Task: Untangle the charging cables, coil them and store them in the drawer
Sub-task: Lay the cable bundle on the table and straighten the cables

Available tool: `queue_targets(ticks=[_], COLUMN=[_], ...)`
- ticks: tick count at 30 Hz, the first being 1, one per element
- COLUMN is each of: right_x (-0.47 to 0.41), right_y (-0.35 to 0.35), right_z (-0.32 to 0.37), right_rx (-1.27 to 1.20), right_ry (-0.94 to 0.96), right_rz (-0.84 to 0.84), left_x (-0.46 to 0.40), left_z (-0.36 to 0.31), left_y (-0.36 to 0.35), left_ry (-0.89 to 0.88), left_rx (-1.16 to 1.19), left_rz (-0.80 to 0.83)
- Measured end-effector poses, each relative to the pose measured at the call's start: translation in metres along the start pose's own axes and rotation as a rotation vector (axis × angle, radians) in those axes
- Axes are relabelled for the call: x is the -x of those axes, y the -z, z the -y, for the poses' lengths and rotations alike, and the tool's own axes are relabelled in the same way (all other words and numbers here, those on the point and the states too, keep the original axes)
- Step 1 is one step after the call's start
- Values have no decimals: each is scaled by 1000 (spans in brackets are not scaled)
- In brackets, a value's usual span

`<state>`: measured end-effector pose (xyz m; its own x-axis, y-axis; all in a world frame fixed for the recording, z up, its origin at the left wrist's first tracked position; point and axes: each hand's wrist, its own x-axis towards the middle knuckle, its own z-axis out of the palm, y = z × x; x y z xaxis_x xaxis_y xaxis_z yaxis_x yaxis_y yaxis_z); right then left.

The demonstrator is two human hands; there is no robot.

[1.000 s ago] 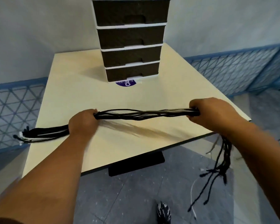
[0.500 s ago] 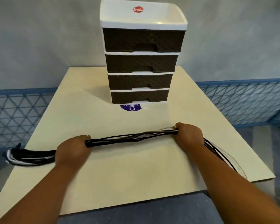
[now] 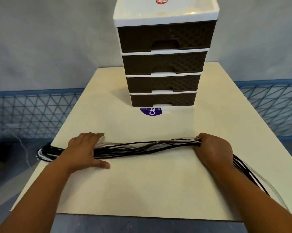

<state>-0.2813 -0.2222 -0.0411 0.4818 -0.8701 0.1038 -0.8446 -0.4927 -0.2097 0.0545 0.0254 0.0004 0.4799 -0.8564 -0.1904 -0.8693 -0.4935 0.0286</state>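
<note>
Left hand (image 3: 83, 151) flat, spread on cables (image 3: 141, 147) (black, white); right hand (image 3: 212, 147) gripping them.

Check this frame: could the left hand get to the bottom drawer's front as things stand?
Probably yes: bare table lies between the left hand, flat on the cables, and the closed bottom drawer.

head view, looking forward and down, close over table (image 3: 141, 190)

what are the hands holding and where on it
The right hand grips the cable bundle near its right end; the left hand lies flat on it, fingers straight, gripping nothing.
</note>
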Motion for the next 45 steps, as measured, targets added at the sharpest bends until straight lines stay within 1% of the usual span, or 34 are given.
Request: queue_targets(ticks=[1,2,4,7,9,10,12,14,15,17,20,23,25,29,32,34,37,39,41,43,45], right_x=[0,-1,-2,-2,-2,-1,2,5,6,8,9,16,29,77,104,116,136,145,149,142,124], right_y=[-2,-4,-7,-6,-3,-1,4,7,8,9,9,10,13,29,52,65,80,92,101,110,122], right_z=[-2,-3,-3,-3,-1,-1,0,2,2,2,2,0,-7,-43,-65,-71,-80,-88,-95,-101,-104], right_rx=[7,9,1,-8,-16,-23,-48,-62,-60,-54,-59,-66,-52,19,-26,-117,-412,-643,-761,-693,-535], right_ry=[6,10,10,21,29,31,32,46,53,71,86,76,21,-186,-384,-452,-401,-361,-377,-371,-349], right_rz=[-7,-8,-7,-7,-5,-3,2,-4,-3,3,-4,-9,-19,-8,109,233,429,520,587,608,592], left_x=[2,3,5,0,-10,-18,-30,-37,-38,-42,-49,-55,-56,-56,-56,-56,-54,-53,-53,-54,-56], left_z=[-5,-14,-46,-116,-165,-187,-220,-235,-238,-238,-238,-242,-241,-241,-239,-237,-238,-239,-240,-239,-239], left_y=[11,20,35,37,25,14,-5,-22,-29,-39,-42,-41,-41,-42,-44,-44,-43,-42,-42,-44,-45], left_ry=[15,17,-19,-192,-315,-341,-279,-158,-133,-118,-86,-88,-90,-103,-109,-104,-124,-129,-127,-129,-129], left_rx=[-6,8,86,189,173,150,165,226,214,176,162,148,144,151,167,186,194,176,163,161,168], left_rz=[84,122,90,52,22,-2,-63,-201,-274,-342,-348,-319,-307,-296,-293,-276,-270,-270,-269,-273,-276])
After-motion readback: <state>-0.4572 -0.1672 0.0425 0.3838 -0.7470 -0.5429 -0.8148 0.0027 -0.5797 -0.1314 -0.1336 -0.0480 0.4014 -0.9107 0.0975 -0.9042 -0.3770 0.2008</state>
